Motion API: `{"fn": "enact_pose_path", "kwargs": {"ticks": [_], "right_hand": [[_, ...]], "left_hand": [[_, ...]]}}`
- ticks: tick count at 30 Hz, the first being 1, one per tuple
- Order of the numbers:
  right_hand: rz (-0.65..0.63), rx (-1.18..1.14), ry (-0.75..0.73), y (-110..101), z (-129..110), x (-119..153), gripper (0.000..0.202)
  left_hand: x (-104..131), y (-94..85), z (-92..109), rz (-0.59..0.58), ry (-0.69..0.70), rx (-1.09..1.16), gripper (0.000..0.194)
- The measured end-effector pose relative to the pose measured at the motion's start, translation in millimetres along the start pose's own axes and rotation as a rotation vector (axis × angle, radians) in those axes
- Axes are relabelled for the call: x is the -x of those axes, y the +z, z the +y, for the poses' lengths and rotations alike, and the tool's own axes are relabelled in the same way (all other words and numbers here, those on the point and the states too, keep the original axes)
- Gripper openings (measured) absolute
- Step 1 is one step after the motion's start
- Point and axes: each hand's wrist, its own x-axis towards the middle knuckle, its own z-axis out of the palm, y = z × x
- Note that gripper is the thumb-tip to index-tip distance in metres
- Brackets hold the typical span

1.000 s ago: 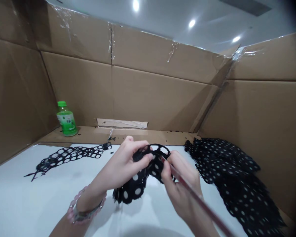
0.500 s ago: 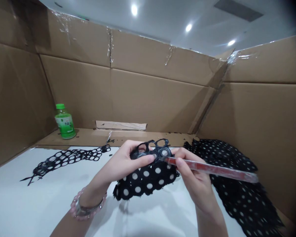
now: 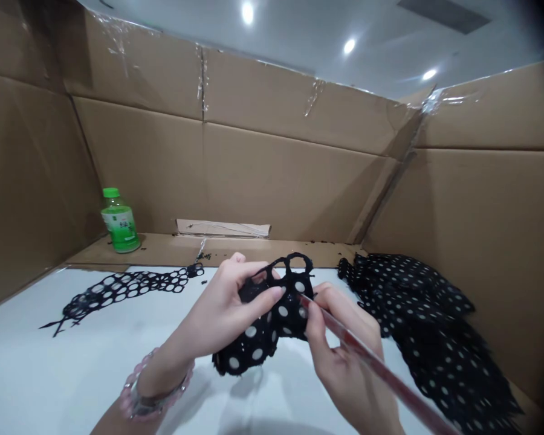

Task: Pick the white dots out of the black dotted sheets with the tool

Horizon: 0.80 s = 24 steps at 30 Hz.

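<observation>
Right hand: My right hand (image 3: 353,386) closes thumb and fingers around a slim reddish tool (image 3: 381,368), its tip against the cloth; too hard a push could let it slip toward my left fingertips, close by.
Left hand: My left hand (image 3: 213,308), a beaded bracelet (image 3: 127,396) at its wrist, pinches the same cloth between thumb and fingers; a loosened pinch could let it twist off the tip.
Spotted cloth: The black, white-dotted cloth (image 3: 251,347) hangs between my hands above the white tabletop (image 3: 22,350); a hard tug might tear the thin rings (image 3: 286,275) along its upper edge.
In the way: My left thumb and the bunched folds hide part of the cloth, so a snag there could go unseen.
To the right: A heap of dotted fabric (image 3: 435,338) lies beyond my right hand.
To the left: A holed black strip (image 3: 131,285) lies flat.
Beyond: A green bottle (image 3: 123,229) stands before the cardboard wall (image 3: 299,175).
</observation>
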Motion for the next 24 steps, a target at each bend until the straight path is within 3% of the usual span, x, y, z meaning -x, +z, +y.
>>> {"fn": "enact_pose_path", "kwargs": {"ticks": [6, 13, 19, 24], "right_hand": [[0.058, 0.092, -0.030, 8, 2, 1, 0.024], [-0.022, -0.608, 0.287, -18, 24, -7, 0.027], [-0.029, -0.677, 0.306, -17, 22, -5, 0.025], [-0.032, -0.846, 0.482, -18, 16, -8, 0.027]], "left_hand": [[3, 4.7, -2, 0.017, -0.045, 0.083, 0.013], [-9, 1.0, -10, 0.124, -0.224, 0.394, 0.013], [-13, 0.0, -7, -0.014, -0.171, 0.367, 0.018], [-14, 1.8, -4, -0.059, -0.192, 0.383, 0.022]]}}
